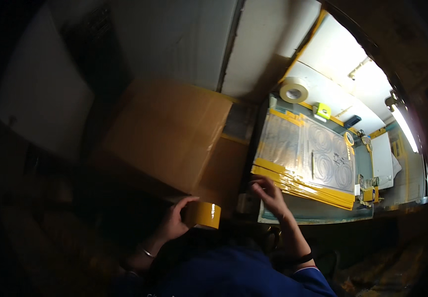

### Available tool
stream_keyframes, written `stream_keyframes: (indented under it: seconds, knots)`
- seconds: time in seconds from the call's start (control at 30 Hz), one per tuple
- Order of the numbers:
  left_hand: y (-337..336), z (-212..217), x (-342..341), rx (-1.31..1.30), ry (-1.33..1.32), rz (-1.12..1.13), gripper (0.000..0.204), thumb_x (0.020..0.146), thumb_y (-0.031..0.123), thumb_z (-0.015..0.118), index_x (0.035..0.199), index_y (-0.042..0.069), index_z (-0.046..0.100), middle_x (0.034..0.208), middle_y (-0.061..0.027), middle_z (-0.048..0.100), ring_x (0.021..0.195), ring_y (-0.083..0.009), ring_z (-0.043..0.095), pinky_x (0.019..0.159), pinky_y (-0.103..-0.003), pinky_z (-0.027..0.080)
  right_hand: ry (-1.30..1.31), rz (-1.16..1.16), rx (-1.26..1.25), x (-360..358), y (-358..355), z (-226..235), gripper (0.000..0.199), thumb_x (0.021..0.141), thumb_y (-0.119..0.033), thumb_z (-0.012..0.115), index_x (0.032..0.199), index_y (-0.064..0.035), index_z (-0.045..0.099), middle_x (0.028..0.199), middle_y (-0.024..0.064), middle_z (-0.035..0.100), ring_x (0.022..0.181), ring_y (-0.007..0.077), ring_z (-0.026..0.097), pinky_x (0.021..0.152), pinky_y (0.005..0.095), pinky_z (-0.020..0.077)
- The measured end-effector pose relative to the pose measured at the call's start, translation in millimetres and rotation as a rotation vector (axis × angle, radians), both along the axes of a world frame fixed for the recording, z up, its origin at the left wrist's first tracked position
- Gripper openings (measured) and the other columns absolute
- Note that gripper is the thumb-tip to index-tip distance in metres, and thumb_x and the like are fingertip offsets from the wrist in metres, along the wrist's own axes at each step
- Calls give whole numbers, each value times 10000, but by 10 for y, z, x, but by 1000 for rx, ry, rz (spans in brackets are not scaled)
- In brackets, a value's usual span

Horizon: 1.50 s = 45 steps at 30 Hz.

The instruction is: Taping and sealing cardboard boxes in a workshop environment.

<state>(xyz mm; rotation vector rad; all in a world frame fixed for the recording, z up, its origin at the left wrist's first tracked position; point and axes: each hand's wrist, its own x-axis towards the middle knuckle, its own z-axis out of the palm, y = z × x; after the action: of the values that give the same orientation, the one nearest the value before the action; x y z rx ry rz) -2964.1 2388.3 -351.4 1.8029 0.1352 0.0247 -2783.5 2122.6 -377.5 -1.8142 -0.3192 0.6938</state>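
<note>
My left hand point(176, 222) is closed around a wide roll of yellow packing tape point(207, 215), just below the near edge of a large brown cardboard box point(169, 126). To the right, my right hand point(269, 196) is raised beside the front left corner of a lit worktable. Its fingers are loosely bent and a little apart, with nothing visible in them. Close by lies a flat work surface point(285, 141) with glossy yellow tape along its edges and drawn circles on its right part. A thin pen-like stick point(313, 165) rests on it.
Behind the work surface stand a cream tape roll point(293, 90), a lime-green object point(322, 111) and a dark blue item point(352, 122). A smaller tape roll point(349, 139) lies at its right. A tube lamp point(405, 128) glows at far right. Pale panels point(184, 44) rise behind the box.
</note>
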Motion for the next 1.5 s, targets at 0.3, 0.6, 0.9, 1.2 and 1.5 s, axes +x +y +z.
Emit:
stream_keyframes:
  seconds: [0.3,0.6,0.9,1.2,1.5]
  knots:
    - [445,186,64,-173,-51,93,585,763,15,728,1289,42,473,1188,-80,579,1019,-147,588,891,-294,477,599,331,400,-555,1175,536,228,842,-169,705,983,-12,618,922,26,650,869,92,585,789,240,462]
    - [1232,175,38,-66,218,82,492,824,81,706,1257,-1,488,1172,-108,586,1049,-180,598,864,-305,514,245,-251,418,-436,1362,-262,210,948,-214,556,1070,-42,556,1027,37,607,945,124,563,865,284,440]
    - [3153,-1165,73,131,317,645,608,850,304,686,1327,49,410,1350,-161,440,1265,-274,412,1038,-408,373,-107,-517,-31,-19,1069,-1931,255,930,-172,586,1097,19,560,1030,125,610,894,180,583,813,296,477]
    - [4114,-1592,1012,1,515,246,767,838,558,544,1335,-11,413,1366,-202,442,1263,-344,422,1029,-414,366,13,-622,-61,-331,1570,-1981,263,852,-256,668,741,-40,566,607,2,494,510,129,415,466,310,346]
    - [4275,-1673,662,56,496,9,755,806,592,555,1306,30,484,1278,-190,540,1171,-330,524,967,-414,419,-29,-693,-154,-137,1732,-1776,296,868,-283,652,747,-28,562,641,37,516,528,146,421,474,315,367]
